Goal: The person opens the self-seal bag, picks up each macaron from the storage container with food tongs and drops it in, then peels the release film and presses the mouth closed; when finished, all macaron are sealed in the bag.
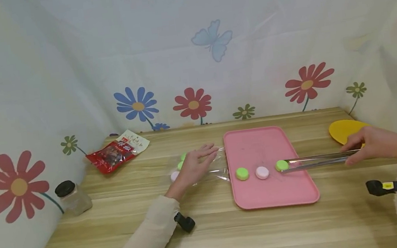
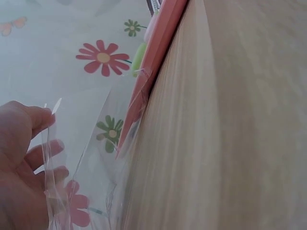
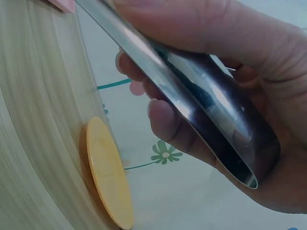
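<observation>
My right hand grips metal tongs near their closed end. The tong tips lie on either side of a green macaron at the right of the pink tray. A pale pink macaron and another green macaron sit left of it, roughly in a row. Left of the tray, my left hand holds a clear plastic package, thumb and fingers at its edge in the left wrist view. Inside the package, partly hidden by the hand, are green macarons and a pale one.
A yellow plate lies beyond my right hand. On the left of the wooden table are a red snack packet and a black-lidded jar. A flower-printed curtain borders the table's back and sides.
</observation>
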`<state>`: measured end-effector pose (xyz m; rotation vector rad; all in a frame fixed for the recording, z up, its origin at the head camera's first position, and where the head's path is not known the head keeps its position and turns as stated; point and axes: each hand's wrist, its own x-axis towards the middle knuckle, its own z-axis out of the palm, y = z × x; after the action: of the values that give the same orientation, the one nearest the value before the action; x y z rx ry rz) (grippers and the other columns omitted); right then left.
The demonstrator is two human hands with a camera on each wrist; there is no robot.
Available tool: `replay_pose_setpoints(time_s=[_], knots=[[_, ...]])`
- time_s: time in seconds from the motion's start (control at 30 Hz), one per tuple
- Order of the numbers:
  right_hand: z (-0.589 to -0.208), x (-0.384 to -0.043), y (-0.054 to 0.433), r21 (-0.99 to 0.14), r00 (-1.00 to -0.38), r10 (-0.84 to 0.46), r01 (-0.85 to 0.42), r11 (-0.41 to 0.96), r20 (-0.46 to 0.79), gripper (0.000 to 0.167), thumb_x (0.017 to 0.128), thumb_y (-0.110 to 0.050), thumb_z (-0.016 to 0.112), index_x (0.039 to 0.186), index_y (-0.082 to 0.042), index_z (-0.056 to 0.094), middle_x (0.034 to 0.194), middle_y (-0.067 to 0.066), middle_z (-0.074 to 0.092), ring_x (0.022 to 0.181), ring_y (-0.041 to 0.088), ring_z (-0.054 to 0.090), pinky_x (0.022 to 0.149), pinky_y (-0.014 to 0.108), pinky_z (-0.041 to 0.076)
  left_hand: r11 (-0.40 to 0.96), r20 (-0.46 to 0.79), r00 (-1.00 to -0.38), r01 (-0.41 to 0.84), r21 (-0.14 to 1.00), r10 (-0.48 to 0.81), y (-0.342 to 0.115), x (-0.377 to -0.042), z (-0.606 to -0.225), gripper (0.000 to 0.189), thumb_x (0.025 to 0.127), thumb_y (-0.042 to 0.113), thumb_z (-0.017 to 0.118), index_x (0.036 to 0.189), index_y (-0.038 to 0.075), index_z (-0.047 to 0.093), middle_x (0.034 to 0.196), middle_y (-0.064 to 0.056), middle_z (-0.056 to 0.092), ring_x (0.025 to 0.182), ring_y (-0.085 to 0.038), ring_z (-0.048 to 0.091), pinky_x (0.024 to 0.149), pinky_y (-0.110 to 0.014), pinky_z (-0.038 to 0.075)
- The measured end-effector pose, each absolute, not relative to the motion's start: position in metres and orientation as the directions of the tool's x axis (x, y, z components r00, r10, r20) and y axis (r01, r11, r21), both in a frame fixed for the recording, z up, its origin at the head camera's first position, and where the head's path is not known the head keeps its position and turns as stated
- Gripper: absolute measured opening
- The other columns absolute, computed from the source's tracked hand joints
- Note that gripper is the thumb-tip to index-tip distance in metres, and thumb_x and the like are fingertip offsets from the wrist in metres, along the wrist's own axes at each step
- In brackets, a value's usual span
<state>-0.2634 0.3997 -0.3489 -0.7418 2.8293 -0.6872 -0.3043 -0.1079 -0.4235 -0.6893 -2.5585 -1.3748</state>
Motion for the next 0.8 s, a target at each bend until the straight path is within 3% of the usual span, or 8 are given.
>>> replay_pose_setpoints(time_s=[0.23,0.5,0.67,0.8], knots=[[-0.351,-0.263,0.402,-0.475,-0.891,-0.451,-0.378,0.795,-0.046,0.03,0.081,-0.025,0.085,0.102,-0.006,0.079,0.093,0.001,0.071,0.078,0.006,0.055,0.067,0.026,0.052,0.477,0.345,-0.884,0.462,0.747,0.315,-0.11,-0.305,-0.427,0.032,0.101,0.032,0.062,0.127,0.017,0.071,0.143,-0.001,0.056,0.141,-0.017,0.04,0.116,-0.037,0.031],[-0.349,-0.262,0.398,-0.482,-0.907,-0.42,-0.354,0.802,-0.033,0.028,0.08,-0.024,0.085,0.1,-0.006,0.079,0.089,-0.002,0.069,0.077,0.009,0.053,0.066,0.026,0.049,0.472,0.346,-0.88,0.468,0.747,0.325,-0.11,-0.304,-0.425,0.03,0.102,0.025,0.062,0.128,0.014,0.07,0.144,-0.005,0.056,0.142,-0.02,0.04,0.116,-0.04,0.031],[-0.344,-0.26,0.39,-0.458,-0.927,-0.375,-0.338,0.822,0.011,0.03,0.079,-0.028,0.086,0.101,-0.01,0.08,0.098,0.001,0.07,0.081,0.01,0.054,0.069,0.026,0.05,0.472,0.336,-0.884,0.459,0.753,0.325,-0.111,-0.304,-0.425,0.029,0.102,0.024,0.061,0.128,0.015,0.07,0.144,-0.005,0.055,0.142,-0.019,0.039,0.116,-0.039,0.03],[-0.337,-0.258,0.378,-0.441,-0.932,-0.358,-0.345,0.829,0.058,0.031,0.078,-0.031,0.087,0.102,-0.012,0.08,0.093,0.0,0.065,0.082,0.015,0.051,0.067,0.026,0.047,0.48,0.337,-0.883,0.462,0.746,0.327,-0.111,-0.303,-0.425,0.031,0.102,0.027,0.061,0.129,0.015,0.07,0.144,-0.001,0.055,0.142,-0.018,0.039,0.116,-0.036,0.03]])
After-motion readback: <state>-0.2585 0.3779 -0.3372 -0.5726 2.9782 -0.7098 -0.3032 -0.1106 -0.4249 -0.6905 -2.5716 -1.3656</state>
